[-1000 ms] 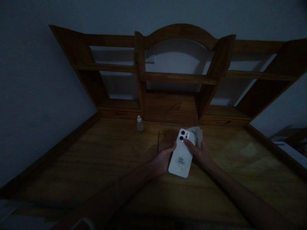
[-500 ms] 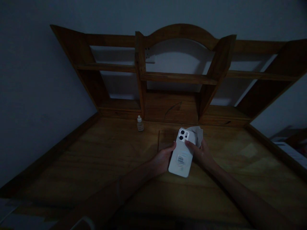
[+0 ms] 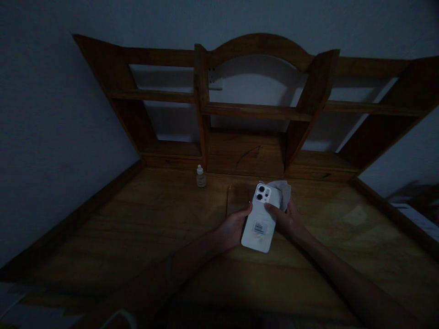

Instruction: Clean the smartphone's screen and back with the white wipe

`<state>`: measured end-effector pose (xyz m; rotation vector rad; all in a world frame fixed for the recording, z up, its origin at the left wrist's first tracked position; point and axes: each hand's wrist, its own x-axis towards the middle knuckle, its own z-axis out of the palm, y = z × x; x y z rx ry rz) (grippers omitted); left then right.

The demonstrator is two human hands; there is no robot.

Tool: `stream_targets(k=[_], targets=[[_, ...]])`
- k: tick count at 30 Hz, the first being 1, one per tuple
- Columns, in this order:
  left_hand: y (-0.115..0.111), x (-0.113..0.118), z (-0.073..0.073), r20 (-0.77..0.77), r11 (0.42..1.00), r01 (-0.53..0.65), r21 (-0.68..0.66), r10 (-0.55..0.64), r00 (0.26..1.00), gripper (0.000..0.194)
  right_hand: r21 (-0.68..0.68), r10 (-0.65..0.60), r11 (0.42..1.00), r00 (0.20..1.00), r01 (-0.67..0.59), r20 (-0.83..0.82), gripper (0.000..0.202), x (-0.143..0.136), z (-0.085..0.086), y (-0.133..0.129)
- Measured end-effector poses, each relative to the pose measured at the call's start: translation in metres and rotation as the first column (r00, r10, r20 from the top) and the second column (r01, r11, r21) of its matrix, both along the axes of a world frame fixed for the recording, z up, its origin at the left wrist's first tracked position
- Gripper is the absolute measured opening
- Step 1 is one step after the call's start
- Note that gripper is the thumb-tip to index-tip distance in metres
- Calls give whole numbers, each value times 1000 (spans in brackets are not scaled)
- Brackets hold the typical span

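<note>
A white phone (image 3: pixel 262 219) is held up over the desk, its back and camera block facing me and a barcode sticker on its lower half. My left hand (image 3: pixel 235 227) grips its left edge, with the thumb along the side and the other fingers hidden behind. A light grey cloth (image 3: pixel 284 192) sticks out past the phone's upper right corner. My right hand (image 3: pixel 288 220) is closed on this cloth at the right edge, its thumb pressed on the phone's back below the cameras. Beneath the phone, a dark flat rectangular thing (image 3: pixel 236 198) lies partly covered.
A small clear bottle with a white dropper-like cap (image 3: pixel 200 177) stands left of the hands, near the shelf. The wooden shelf unit (image 3: pixel 257 111) rises at the back of the wooden desk (image 3: pixel 164 214). A wall socket (image 3: pixel 215 81) shows through it. The room is dim.
Hands, phone and cloth keep nearly the same pose. The barcode sticker looks sharper now, and the whole view has shifted very slightly.
</note>
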<state>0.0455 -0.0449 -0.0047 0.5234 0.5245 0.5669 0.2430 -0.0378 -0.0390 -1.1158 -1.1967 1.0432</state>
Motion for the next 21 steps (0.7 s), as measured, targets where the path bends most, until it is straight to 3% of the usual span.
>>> stream_targets(k=[13,21], targets=[[0,-1,-4,65,1000,-3,11,2,998,47,-41,26,999,997,-29,-69,71,2,-4,-1],[1,-1,-1,57,998,-22,-56,25,998,45,-51,49,997,997,-52,-54,68,2,0,-2]])
